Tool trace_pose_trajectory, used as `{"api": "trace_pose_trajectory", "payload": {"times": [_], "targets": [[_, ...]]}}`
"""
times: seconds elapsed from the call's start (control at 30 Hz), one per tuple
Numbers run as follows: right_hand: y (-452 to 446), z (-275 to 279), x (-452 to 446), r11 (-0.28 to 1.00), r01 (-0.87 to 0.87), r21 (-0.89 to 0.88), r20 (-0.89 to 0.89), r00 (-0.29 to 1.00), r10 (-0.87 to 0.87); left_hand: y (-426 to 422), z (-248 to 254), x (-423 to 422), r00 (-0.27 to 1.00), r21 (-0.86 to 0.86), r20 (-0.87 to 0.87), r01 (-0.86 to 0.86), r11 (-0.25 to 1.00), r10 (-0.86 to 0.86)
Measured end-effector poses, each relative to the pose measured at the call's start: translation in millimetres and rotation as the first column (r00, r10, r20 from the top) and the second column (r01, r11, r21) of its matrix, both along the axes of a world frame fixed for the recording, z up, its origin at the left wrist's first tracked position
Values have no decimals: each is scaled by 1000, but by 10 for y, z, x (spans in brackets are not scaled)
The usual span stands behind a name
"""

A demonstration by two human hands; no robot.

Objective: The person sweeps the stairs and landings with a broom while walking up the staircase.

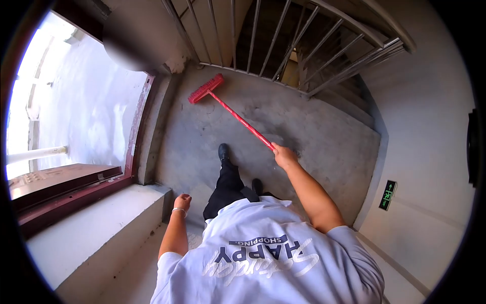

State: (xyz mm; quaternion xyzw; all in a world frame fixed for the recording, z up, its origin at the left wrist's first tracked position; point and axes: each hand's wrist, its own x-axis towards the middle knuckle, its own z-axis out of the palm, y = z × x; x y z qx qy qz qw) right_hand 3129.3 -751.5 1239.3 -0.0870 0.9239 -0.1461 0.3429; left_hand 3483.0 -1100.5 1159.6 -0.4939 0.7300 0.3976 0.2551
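Note:
A red broom [242, 119] reaches away from me across the grey concrete floor. Its wide bristled head [206, 89] rests near the foot of the metal railing. Wrapped round the near end of the handle, my right hand [285, 155] holds it on a slant. My left hand [182, 202] hangs low at my side, close to the window ledge, with its fingers curled in and nothing visible in them. A thin bracelet [179, 210] circles that wrist.
Metal railings [273, 40] border a stairwell [349, 96] ahead and to the right. On the left is a dark red window frame [136, 131] above a pale ledge [101, 218]. A green exit sign [388, 195] is on the right wall [420, 167]. My shoe [223, 151] stands mid-floor.

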Motion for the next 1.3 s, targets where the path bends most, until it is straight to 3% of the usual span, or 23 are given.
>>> {"api": "trace_pose_trajectory", "payload": {"times": [0.17,0.37,0.4,0.5,0.57,0.6,0.67,0.73,0.77,0.8,0.83,0.87,0.93,1.03,1.1,1.2,1.27,1.3], "targets": [[6,-75,-200,988,91,125,126,986,-107,-669,-6,-131,998,24,52,-46,999,44],[1844,394,1041,958,286,-8,1,958,-286,-1457,-280,-387,992,13,117,40,999,-41],[2082,593,1196,963,239,125,-30,971,-237,-1553,-329,-490,996,19,88,26,999,-27],[1963,1442,1284,926,282,251,-25,958,-285,-1714,-330,-894,990,54,110,83,995,-88],[1703,1713,1268,882,258,393,33,955,-295,-1783,-317,-1156,984,56,101,139,989,-144],[1603,1691,1224,876,280,394,24,949,-314,-1808,-324,-1317,981,51,88,167,985,-171],[1404,1560,1112,931,123,342,-53,992,-112,-1885,-509,-1488,960,39,-3,280,959,-280],[1077,1220,876,979,71,189,-144,989,-44,-2019,-749,-1621,922,12,-78,381,924,-379],[745,1103,651,979,44,197,-162,987,-12,-2106,-872,-1693,652,-222,-205,695,684,-730],[418,990,417,992,40,120,-172,985,-19,-2174,-915,-1753,246,-471,-211,823,319,-946],[108,824,177,989,12,148,-175,985,14,-2043,-624,-1969,367,-309,-94,873,378,-925],[-177,703,-56,990,-10,140,-180,983,35,-1966,-449,-2163,357,-314,-82,877,364,-931],[-622,530,-524,992,-17,124,-106,994,30,-1812,-170,-2431,832,-18,-32,554,832,-554],[-505,244,-780,998,3,56,-136,991,5,-1818,-57,-2563,770,-54,-77,631,774,-633],[-54,302,-642,979,43,198,-81,996,-27,-1711,48,-2565,763,-56,-126,632,773,-634],[824,276,-160,966,154,210,-110,985,-133,-1547,25,-2493,803,-69,-55,589,805,-593],[1263,265,281,957,246,155,-120,966,-229,-1557,-266,-2214,504,-177,64,855,487,-861],[1416,247,453,949,297,109,-130,950,-283,-1630,-613,-1987,296,-281,57,921,269,-954]]}}
